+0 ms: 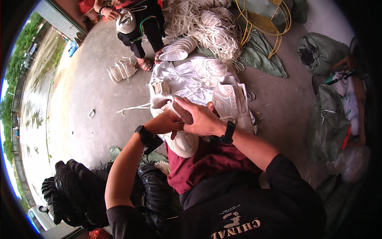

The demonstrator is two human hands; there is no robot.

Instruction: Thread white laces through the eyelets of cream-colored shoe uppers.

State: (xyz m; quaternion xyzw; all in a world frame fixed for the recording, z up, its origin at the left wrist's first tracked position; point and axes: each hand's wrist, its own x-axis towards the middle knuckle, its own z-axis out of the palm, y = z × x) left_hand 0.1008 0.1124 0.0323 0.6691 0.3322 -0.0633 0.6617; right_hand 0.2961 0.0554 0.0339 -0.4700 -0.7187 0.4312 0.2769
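Note:
A cream sneaker [184,145] rests over my lap, its rounded toe toward me and its padded collar pointing away. My left hand [164,122] is closed on the shoe's near side, with its fingertips hidden at the lacing area. On the upper beside the opening, my right hand [202,118] grips with the thumb and fingers close to the left hand. Whether a lace end is pinched between them is too small to tell. Just right of my right hand stands another cream sneaker [230,99]. Beyond both hands lies a white cloth [181,79] with more pale shoes on it.
A large pile of white laces [219,34] and stacked pale shoes lies ahead. Another person [139,24] sits at the far left holding a pale shoe. Bundled black shoes [79,191] are at my left. Green sacks [328,119] line the right side; a yellow-framed chair [274,24] stands behind.

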